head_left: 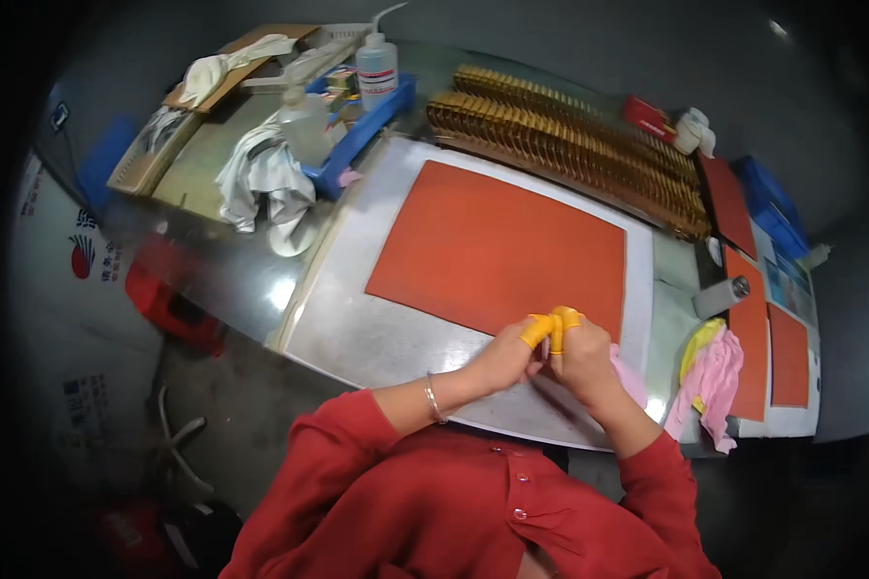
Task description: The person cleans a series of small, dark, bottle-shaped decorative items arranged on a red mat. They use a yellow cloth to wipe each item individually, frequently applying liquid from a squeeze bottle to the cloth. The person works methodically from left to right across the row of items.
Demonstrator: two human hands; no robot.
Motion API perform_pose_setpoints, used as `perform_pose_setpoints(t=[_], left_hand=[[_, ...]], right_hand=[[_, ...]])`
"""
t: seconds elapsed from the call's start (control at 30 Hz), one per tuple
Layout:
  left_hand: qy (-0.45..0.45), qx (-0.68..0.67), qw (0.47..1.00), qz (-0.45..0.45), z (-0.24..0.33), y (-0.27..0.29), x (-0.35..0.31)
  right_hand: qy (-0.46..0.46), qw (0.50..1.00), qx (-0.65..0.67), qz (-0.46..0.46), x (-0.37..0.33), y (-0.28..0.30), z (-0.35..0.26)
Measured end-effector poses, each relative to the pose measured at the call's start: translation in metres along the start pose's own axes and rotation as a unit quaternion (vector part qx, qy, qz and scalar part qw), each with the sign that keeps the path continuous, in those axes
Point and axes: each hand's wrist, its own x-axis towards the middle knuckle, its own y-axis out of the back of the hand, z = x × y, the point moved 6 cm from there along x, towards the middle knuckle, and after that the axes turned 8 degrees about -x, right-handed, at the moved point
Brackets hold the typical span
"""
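My left hand (502, 361) and my right hand (585, 358) are drawn together over the near edge of a large orange-red sheet (497, 246). Yellow finger cots (538, 332) cover fingertips on both hands, and these fingers touch. Both hands are closed, and whatever lies between the fingers is hidden. The sheet lies flat on a white and grey metal board (357, 323). Under my right forearm, a bit of pink cloth (630, 378) shows.
Behind the sheet stands a long rack of gold-coloured slats (560, 145). A blue tray (372, 130) with a wash bottle (377, 72) and white cloths (266, 179) are at left. At right are a capped bottle (716, 297), pink cloth (719, 376) and smaller orange sheets (789, 357).
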Motion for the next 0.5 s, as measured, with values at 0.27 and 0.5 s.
perform_pose_setpoints(t=[0.27, 0.5], left_hand=[[0.186, -0.357, 0.914, -0.045, -0.002, 0.023, -0.032], [-0.267, 0.190, 0.941, 0.083, 0.038, 0.039, -0.050]], right_hand=[[-0.013, 0.978, 0.142, -0.151, 0.014, -0.022, -0.023], [-0.297, 0.857, 0.420, -0.030, 0.011, -0.042, -0.021]])
